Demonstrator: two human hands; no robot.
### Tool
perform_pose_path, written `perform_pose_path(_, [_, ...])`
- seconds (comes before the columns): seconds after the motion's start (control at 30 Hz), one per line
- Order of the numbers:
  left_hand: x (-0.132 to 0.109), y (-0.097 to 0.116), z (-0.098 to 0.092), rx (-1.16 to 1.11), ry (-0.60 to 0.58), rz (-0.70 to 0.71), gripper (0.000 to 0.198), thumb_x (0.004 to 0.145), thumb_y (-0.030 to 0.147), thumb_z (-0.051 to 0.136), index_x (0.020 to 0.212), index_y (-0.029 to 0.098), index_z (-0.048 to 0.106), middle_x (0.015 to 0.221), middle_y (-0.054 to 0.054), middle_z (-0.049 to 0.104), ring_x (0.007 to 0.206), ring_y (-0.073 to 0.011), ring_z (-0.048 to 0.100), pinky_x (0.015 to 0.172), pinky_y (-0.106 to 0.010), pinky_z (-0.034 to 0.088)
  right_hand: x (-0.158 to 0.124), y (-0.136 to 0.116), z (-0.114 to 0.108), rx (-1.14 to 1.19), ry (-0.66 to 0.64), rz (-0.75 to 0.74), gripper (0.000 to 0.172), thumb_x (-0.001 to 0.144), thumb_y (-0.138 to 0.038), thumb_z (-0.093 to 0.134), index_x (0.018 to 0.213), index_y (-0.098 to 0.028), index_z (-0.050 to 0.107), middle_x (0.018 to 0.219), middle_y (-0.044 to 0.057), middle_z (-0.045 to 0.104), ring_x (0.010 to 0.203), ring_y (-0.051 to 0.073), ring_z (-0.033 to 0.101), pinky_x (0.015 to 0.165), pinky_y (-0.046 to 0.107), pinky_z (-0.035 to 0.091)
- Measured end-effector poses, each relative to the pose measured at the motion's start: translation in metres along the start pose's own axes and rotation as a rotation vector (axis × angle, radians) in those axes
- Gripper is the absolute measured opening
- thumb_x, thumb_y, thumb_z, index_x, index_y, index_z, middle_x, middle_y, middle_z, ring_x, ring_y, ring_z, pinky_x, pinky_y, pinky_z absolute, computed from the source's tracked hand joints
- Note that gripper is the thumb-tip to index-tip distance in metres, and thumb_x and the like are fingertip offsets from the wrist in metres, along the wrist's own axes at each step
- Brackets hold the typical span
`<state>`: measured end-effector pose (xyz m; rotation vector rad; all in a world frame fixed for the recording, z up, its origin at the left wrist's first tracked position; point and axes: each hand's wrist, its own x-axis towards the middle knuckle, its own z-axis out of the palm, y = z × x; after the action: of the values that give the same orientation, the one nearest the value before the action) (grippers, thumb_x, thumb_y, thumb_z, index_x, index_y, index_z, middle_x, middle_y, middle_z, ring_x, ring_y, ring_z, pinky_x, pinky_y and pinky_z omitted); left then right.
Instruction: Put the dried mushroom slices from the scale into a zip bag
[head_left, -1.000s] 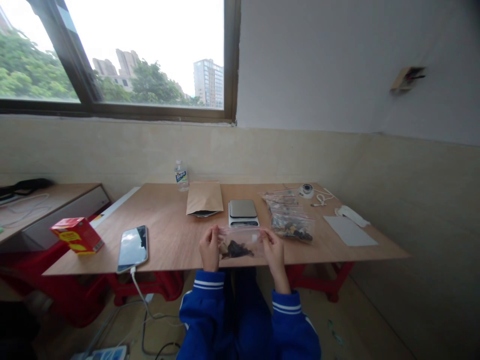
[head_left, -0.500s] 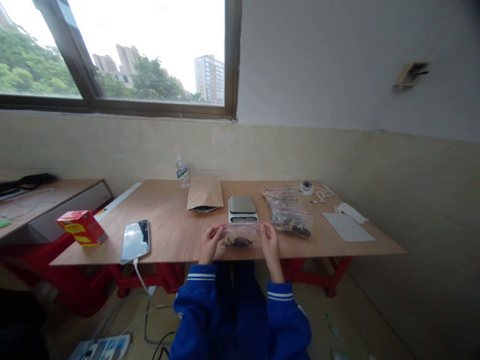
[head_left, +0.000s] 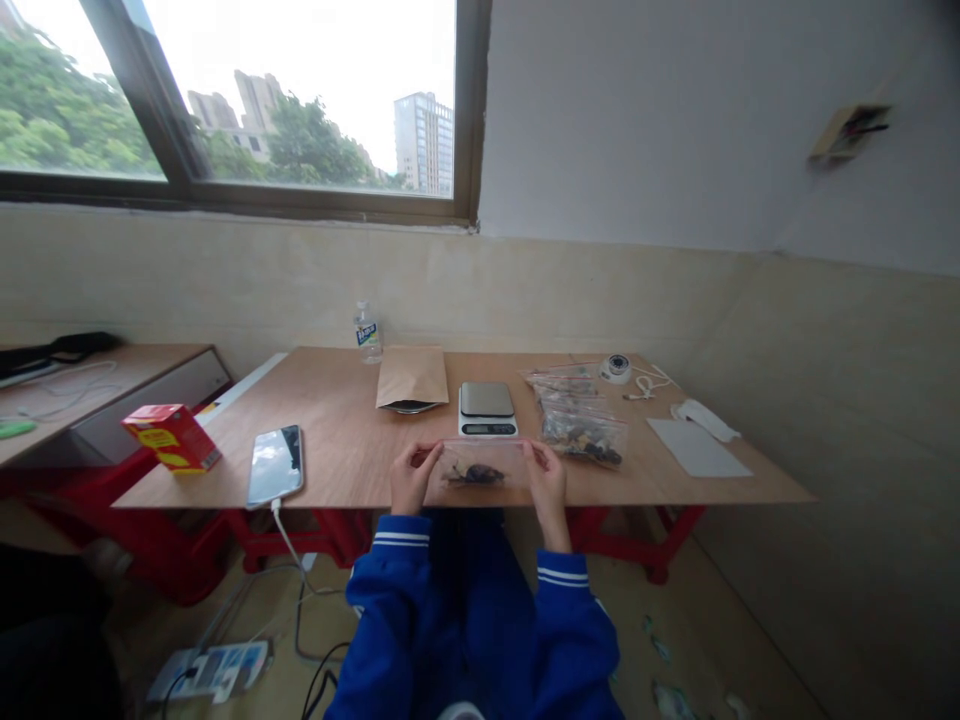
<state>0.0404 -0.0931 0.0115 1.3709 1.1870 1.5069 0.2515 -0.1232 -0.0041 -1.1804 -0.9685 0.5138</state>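
A small clear zip bag [head_left: 480, 466] with dark dried bits inside lies flat at the near edge of the wooden table [head_left: 337, 450]. My left hand [head_left: 411, 478] pinches its left end and my right hand [head_left: 547, 482] pinches its right end. Just behind the bag stands a small digital scale [head_left: 487, 407]. To the right of the scale lies a pile of filled clear bags [head_left: 581, 420]. A brown paper pouch [head_left: 412, 378] rests left of the scale.
A phone [head_left: 276, 465] on a white cable lies at the table's left front, a red box [head_left: 171, 438] beyond it. A water bottle [head_left: 367, 333] stands at the back. White paper [head_left: 699, 447] and a tape roll [head_left: 616, 368] lie right. A power strip [head_left: 210, 670] is on the floor.
The bag has gone from held up in front of me to lying flat on the table edge, both hands still on its ends. The camera has tilted slightly.
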Motion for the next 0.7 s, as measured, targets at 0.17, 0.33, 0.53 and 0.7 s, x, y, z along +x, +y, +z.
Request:
perform_pose_path(0.17, [-0.0036, 0.0057, 0.0007, 0.069, 0.022, 0.073, 0.025, 0.067, 0.042, 0.067, 0.073, 0.018, 0.067, 0.071, -0.003, 0.068, 0.07, -0.0171, 0.063, 0.067, -0.028, 0.049, -0.0028, 0.0001, -0.0016, -0.007, 0.027, -0.029, 0.031, 0.077, -0.043, 0.059, 0.086, -0.014, 0.066, 0.087, 0.01, 0.07, 0.083, 0.021, 0.064, 0.082, 0.036, 0.048])
perform_pose_path(0.33, [-0.0054, 0.0059, 0.0024, 0.045, -0.014, 0.036, 0.026, 0.066, 0.042, 0.068, 0.073, 0.017, 0.067, 0.071, -0.004, 0.068, 0.071, -0.0178, 0.064, 0.068, -0.028, 0.049, -0.0057, -0.0003, -0.0049, 0.026, 0.042, 0.016, 0.033, 0.077, -0.044, 0.059, 0.086, -0.014, 0.065, 0.088, 0.01, 0.07, 0.085, 0.021, 0.064, 0.084, 0.037, 0.047])
perform_pose_path(0.53, [-0.0046, 0.0024, 0.0041, -0.031, -0.074, -0.052, 0.034, 0.065, 0.044, 0.069, 0.082, 0.015, 0.069, 0.081, -0.007, 0.071, 0.075, -0.0192, 0.065, 0.073, -0.031, 0.051, -0.0082, -0.0051, -0.008, 0.194, -0.141, 0.159, 0.036, 0.072, -0.042, 0.066, 0.098, -0.017, 0.062, 0.093, 0.008, 0.071, 0.088, 0.021, 0.066, 0.084, 0.037, 0.049])
perform_pose_path(0.7, [-0.005, 0.0067, 0.0024, -0.048, -0.114, -0.046, 0.033, 0.066, 0.044, 0.068, 0.084, 0.016, 0.071, 0.082, -0.006, 0.071, 0.076, -0.019, 0.064, 0.074, -0.031, 0.05, -0.0076, -0.0086, -0.0035, 0.15, -0.18, 0.133, 0.031, 0.073, -0.044, 0.065, 0.086, -0.017, 0.066, 0.086, 0.007, 0.073, 0.085, 0.021, 0.067, 0.084, 0.037, 0.05])
